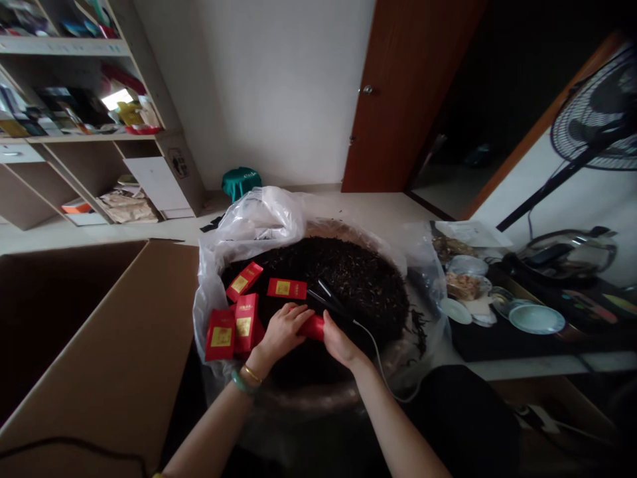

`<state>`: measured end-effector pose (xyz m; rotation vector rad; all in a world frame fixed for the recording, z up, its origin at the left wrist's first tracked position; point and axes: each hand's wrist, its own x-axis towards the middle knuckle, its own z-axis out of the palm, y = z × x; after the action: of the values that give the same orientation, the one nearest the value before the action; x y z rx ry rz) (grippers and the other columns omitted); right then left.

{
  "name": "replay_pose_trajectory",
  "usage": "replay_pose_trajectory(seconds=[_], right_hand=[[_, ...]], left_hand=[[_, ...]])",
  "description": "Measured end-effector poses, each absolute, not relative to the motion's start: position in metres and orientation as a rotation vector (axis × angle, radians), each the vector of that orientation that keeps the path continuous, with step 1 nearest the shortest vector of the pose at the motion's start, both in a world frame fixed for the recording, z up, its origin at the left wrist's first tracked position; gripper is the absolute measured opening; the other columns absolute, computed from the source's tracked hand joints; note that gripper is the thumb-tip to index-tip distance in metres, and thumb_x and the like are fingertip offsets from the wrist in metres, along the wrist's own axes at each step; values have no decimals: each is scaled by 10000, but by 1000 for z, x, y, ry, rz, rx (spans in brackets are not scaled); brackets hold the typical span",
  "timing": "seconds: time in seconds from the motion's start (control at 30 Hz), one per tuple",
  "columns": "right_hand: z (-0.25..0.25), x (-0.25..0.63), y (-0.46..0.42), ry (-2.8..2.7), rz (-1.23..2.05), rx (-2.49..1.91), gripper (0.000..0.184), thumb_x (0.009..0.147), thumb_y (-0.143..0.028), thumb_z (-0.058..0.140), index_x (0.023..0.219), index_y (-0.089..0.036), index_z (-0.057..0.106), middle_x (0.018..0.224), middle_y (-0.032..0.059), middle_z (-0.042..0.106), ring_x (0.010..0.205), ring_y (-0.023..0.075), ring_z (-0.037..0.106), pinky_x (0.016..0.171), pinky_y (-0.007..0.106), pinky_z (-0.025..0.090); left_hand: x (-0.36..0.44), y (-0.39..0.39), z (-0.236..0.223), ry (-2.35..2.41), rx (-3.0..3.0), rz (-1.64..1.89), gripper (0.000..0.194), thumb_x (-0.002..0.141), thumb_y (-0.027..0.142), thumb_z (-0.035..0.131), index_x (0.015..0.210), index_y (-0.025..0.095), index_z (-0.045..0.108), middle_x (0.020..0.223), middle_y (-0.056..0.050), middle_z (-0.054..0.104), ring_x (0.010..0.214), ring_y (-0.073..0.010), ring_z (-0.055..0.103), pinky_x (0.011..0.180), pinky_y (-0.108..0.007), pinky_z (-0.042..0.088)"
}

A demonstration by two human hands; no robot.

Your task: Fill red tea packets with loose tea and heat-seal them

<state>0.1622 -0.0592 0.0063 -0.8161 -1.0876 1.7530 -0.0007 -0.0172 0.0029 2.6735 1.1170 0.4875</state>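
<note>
A red packet is held between both my hands over a large plastic-lined container of dark loose leaves that look like tea. My left hand, with bangles at the wrist, curls its fingers over the packet's top and left side. At the packet's right end, my right hand grips with fingers and thumb. Just beyond the hands lies a black tong-like device with a pale cord, its two arms apart. One red packet with a yellow label rests on the leaves, and several more red packets lie left of my left hand.
Clear plastic liner bunches around the container's rim. An open cardboard box stands at the left. On the right, a low dark table carries a pale bowl and jars, near a standing fan. A green-covered stool is behind.
</note>
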Motion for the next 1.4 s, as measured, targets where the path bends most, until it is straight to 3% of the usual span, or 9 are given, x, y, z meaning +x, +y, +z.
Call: replay_pose_trajectory(seconds=[0.3, 0.47, 0.63, 0.7, 0.83, 0.93, 1.1, 1.27, 1.4], right_hand=[[9, 198, -51, -943, 1492, -975, 793, 792, -787, 251, 1041, -170, 682, 1066, 133, 705, 1118, 275, 594, 1010, 459, 374], [-2, 199, -44, -1555, 1109, -1569, 515, 779, -530, 584, 1152, -178, 626, 1227, 156, 615, 1176, 304, 540, 1026, 462, 347], [3, 165, -29, -2189, 980, -2015, 1176, 545, -485, 807, 1485, -206, 159, 1550, 215, 98, 1411, 414, 81, 1079, 560, 174], [10, 156, -24, -2277, 932, -2057, 1209, 516, -524, 813, 1485, -249, 146, 1556, 206, 51, 1397, 446, 84, 1052, 589, 195], [20, 148, -31, -2483, 799, -1941, 957, 545, -439, 821, 1389, -301, 390, 1394, 172, 407, 1236, 411, 403, 923, 533, 390], [22, 149, -46, -2524, 677, -1901, 686, 623, -262, 766, 1269, -278, 536, 1213, 143, 547, 1095, 344, 535, 818, 428, 472], [19, 165, -54, -2243, 636, -1791, 375, 655, -3, 563, 949, -202, 686, 996, 74, 667, 925, 210, 638, 799, 291, 478], [35, 193, -42, -1707, 905, -1600, 171, 665, -97, 575, 791, -186, 651, 699, -18, 651, 624, 147, 647, 629, 240, 492], [67, 198, -31, -1504, 1022, -1453, 141, 654, -185, 608, 794, -188, 625, 650, -57, 599, 474, 101, 588, 488, 201, 449]], left_hand=[[-4, -10, -3, 1289, 2458, 958, 550, 660, 112, 693, 1188, 219, 582, 1155, -52, 650, 1081, -242, 550, 947, -389, 486], [-4, -7, -4, 1353, 2347, 1162, 501, 664, 142, 712, 1147, 210, 594, 1094, -54, 669, 1025, -234, 585, 918, -388, 505], [-7, -3, -6, 1484, 2224, 1247, 469, 677, 189, 719, 1131, 194, 598, 1069, -69, 670, 1005, -245, 592, 879, -389, 515], [-8, -3, -5, 1526, 2185, 1262, 470, 675, 200, 720, 1129, 191, 600, 1052, -73, 670, 1000, -251, 593, 859, -389, 519], [-8, -3, -5, 1539, 2151, 1290, 456, 682, 193, 701, 1128, 199, 602, 1036, -68, 669, 983, -248, 595, 835, -380, 521], [-8, -2, -7, 1535, 2143, 1300, 467, 668, 177, 705, 1123, 200, 601, 1033, -65, 670, 973, -246, 598, 830, -377, 523], [-8, -2, -9, 1508, 2157, 1283, 483, 652, 165, 719, 1117, 205, 598, 1015, -57, 674, 963, -241, 603, 824, -372, 528], [-7, -2, -10, 1445, 2169, 1262, 484, 639, 146, 723, 1103, 207, 603, 1007, -51, 674, 949, -228, 607, 793, -350, 539], [-7, -2, -12, 1392, 2192, 1216, 510, 622, 122, 730, 1110, 198, 601, 1014, -54, 672, 955, -224, 606, 782, -338, 541]])
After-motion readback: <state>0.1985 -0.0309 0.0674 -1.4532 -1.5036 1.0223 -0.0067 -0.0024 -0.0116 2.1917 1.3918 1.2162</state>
